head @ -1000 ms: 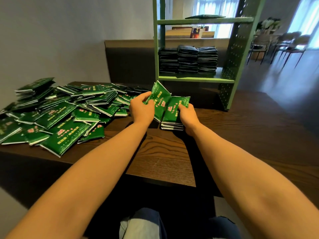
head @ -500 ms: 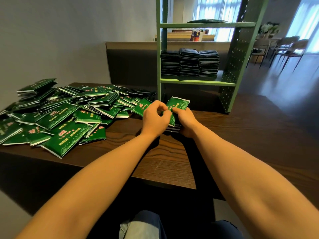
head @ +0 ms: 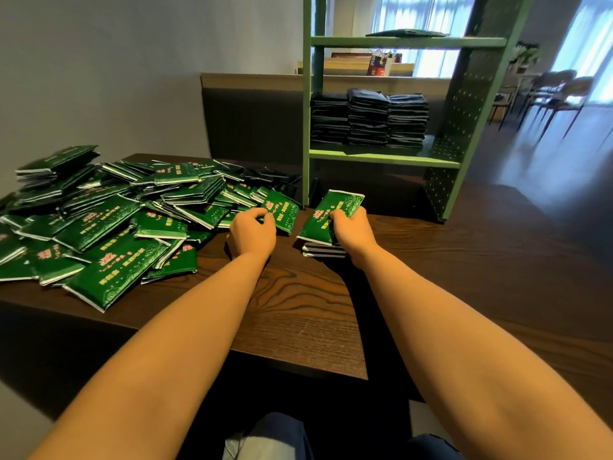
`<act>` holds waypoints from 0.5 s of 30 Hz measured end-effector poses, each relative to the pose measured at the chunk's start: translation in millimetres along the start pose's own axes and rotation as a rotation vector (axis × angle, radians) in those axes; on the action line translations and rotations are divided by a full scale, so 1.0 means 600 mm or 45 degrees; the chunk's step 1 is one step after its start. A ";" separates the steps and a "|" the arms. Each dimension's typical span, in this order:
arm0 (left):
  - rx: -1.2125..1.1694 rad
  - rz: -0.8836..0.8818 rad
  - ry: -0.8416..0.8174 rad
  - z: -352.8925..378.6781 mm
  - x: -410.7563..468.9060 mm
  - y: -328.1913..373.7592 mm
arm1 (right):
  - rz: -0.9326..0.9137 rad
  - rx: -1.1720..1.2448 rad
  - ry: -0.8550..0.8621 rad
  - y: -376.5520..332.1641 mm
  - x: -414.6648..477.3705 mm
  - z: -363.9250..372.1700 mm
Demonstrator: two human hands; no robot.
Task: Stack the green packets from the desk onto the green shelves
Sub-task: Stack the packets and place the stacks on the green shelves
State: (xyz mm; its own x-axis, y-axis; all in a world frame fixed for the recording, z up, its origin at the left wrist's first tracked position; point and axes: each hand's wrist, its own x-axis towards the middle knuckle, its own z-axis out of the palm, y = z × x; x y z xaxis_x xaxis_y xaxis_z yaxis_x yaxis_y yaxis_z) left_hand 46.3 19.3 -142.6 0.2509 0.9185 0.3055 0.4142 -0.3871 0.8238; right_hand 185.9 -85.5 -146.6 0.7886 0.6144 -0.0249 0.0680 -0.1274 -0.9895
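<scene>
Head view: apparently packet stacks (head: 368, 117) on green shelves (head: 381, 157)

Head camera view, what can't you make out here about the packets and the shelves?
Head view only:
Small stack under the right hand: packet count, the hand covers its right side.
Loose pile: its left end, cut off by the frame edge.
Stacks on the shelf: colour and print, backlit and dark.
Packet at the left hand: lettering too blurred to read.
</scene>
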 end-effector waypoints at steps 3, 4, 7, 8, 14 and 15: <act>-0.130 -0.010 0.069 -0.008 -0.004 -0.001 | -0.010 0.023 0.003 0.003 0.005 0.001; -0.138 -0.019 0.068 -0.010 -0.004 -0.003 | -0.005 0.006 0.007 0.004 0.007 0.000; -0.173 -0.001 0.059 -0.012 -0.001 -0.006 | -0.016 -0.012 0.022 0.011 0.011 0.000; -0.199 0.003 0.064 -0.013 0.000 -0.005 | -0.010 -0.034 0.023 0.003 -0.001 -0.002; -0.466 -0.064 0.054 -0.022 -0.002 0.003 | -0.019 -0.045 0.030 -0.019 -0.037 -0.006; -0.553 -0.119 0.039 -0.025 -0.003 0.011 | -0.018 -0.044 0.036 -0.019 -0.038 -0.007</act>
State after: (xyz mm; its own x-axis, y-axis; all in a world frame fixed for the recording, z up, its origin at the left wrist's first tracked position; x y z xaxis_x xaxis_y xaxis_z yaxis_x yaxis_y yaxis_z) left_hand 35.3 16.5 -130.4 0.2014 0.9525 0.2285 0.0263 -0.2384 0.9708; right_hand 169.6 -101.4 -134.4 0.8041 0.5945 -0.0063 0.1002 -0.1460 -0.9842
